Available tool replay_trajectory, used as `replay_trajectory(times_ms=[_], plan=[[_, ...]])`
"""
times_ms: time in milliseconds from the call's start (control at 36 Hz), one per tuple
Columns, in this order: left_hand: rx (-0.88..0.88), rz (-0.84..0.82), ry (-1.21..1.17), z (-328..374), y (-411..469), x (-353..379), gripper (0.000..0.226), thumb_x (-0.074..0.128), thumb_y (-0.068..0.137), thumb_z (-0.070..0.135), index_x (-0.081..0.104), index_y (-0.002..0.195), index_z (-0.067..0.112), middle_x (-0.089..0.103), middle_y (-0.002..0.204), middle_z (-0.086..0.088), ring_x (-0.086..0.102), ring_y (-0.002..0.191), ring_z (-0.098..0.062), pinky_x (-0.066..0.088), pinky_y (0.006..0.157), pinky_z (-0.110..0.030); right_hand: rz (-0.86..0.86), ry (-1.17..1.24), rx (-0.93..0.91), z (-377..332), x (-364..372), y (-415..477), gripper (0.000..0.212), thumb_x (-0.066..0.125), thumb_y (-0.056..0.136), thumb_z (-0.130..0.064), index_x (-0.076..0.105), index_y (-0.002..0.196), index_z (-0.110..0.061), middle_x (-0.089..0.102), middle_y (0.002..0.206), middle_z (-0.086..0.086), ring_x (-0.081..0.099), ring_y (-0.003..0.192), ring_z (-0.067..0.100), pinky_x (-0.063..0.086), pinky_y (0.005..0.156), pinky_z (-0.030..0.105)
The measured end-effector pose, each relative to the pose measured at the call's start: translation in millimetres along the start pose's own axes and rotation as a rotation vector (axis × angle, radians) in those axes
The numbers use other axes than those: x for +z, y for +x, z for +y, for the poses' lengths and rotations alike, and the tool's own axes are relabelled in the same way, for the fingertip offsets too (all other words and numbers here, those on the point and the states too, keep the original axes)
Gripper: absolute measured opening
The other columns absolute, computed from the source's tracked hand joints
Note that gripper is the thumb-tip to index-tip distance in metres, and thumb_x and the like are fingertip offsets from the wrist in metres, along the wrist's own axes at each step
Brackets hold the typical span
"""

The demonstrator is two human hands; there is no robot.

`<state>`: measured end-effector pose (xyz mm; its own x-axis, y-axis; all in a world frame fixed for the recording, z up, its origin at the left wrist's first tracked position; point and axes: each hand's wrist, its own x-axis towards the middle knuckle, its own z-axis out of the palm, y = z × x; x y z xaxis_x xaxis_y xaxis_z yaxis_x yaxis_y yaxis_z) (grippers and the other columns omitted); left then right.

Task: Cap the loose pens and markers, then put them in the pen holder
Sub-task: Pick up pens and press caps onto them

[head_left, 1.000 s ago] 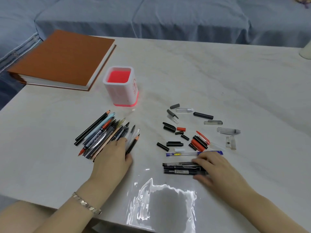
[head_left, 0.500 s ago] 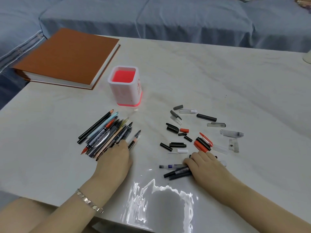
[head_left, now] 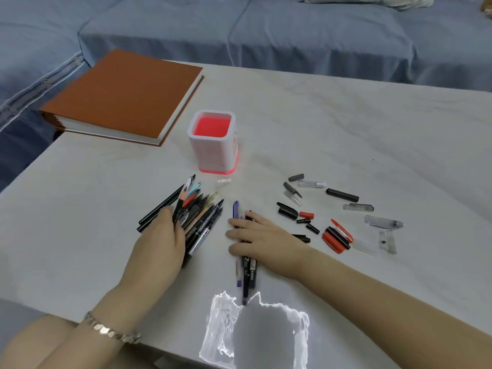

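Observation:
A white pen holder (head_left: 209,153) with a red inside stands upright mid-table and holds nothing visible. Just in front of it lies a bundle of uncapped pens and markers (head_left: 198,214). My left hand (head_left: 159,243) is curled around the bundle's near end, and some tips are tilted up. My right hand (head_left: 262,242) lies flat over a few pens (head_left: 247,272), blue and black, which point away from me. Several loose caps (head_left: 306,217), black, red and clear, are scattered to the right of my right hand.
A thick brown book (head_left: 125,97) lies at the table's far left corner. A blue sofa (head_left: 292,30) runs behind the table. A bright glare patch (head_left: 253,331) sits on the table near its front edge.
My right hand has swung its few pens from crosswise to lengthwise and slid them left towards the bundle. My left hand has closed round the bundle and tipped some pens up.

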<state>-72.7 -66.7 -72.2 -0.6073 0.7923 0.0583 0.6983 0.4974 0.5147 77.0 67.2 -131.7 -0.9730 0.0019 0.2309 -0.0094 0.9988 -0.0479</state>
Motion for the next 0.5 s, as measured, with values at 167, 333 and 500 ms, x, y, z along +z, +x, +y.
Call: replay_trajectory(times_ms=[167, 333, 500], plan=[[-0.001, -0.014, -0.02, 5, -1, 7, 0.008, 0.036, 0.094, 0.01, 0.042, 0.093, 0.014, 0.045, 0.069, 0.002, 0.043, 0.062, -0.022, 0.025, 0.051, -0.026, -0.087, 0.146, 0.133, 17, 0, -28, 0.046, 0.053, 0.059, 0.012, 0.061, 0.096, -0.014, 0.063, 0.12, 0.011, 0.056, 0.117, 0.033, 0.04, 0.098, 0.049], [0.022, -0.065, -0.04, 15, -1, 18, 0.013, 0.036, 0.094, 0.011, 0.039, 0.083, 0.017, 0.042, 0.062, 0.006, 0.042, 0.054, -0.007, 0.023, 0.045, -0.018, -0.129, 0.174, 0.289, 42, -13, -70, 0.058, 0.065, 0.059, 0.014, 0.053, 0.108, -0.015, 0.054, 0.132, 0.016, 0.043, 0.126, 0.03, 0.032, 0.105, 0.045], [0.012, -0.123, -0.078, 27, -1, 24, 0.012, 0.037, 0.095, 0.012, 0.044, 0.086, 0.013, 0.05, 0.069, -0.001, 0.043, 0.056, -0.007, 0.034, 0.051, -0.017, -0.18, 0.064, 0.313, 44, -24, -70, 0.065, 0.073, 0.057, 0.013, 0.06, 0.116, -0.009, 0.052, 0.134, 0.015, 0.05, 0.124, 0.031, 0.034, 0.102, 0.041]])
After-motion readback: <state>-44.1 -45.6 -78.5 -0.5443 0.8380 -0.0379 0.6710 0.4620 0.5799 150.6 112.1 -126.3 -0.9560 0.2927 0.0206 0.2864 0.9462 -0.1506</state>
